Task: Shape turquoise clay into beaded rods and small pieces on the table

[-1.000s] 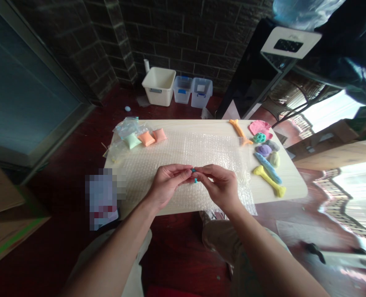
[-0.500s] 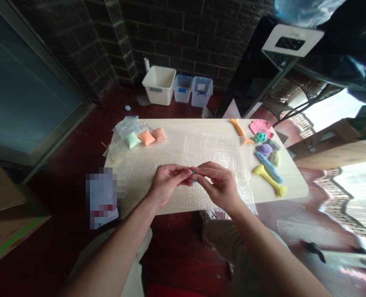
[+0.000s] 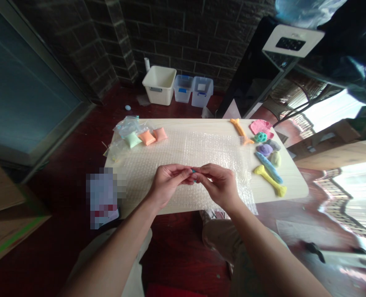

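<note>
My left hand (image 3: 167,183) and my right hand (image 3: 218,183) meet above the bubble wrap sheet (image 3: 183,161) on a low light wooden table (image 3: 294,181). Both pinch a small teal piece of clay (image 3: 194,170) between thumbs and fingertips; only a sliver of it shows. Finished clay shapes lie at the table's right: an orange bone (image 3: 240,130), a pink flat piece (image 3: 260,125), a teal ring-holed disc (image 3: 259,137), a purple lump (image 3: 264,149), a blue strip (image 3: 268,167) and a yellow bone (image 3: 269,180).
Small bags of green and orange clay (image 3: 145,137) lie at the table's far left with clear plastic bags. A white bin (image 3: 159,85) and two clear boxes (image 3: 192,90) stand by the brick wall. My knees are below the table's near edge.
My fingertips have drawn closer together, and less of the teal clay shows between them. The hands stay in the same place over the bubble wrap.
</note>
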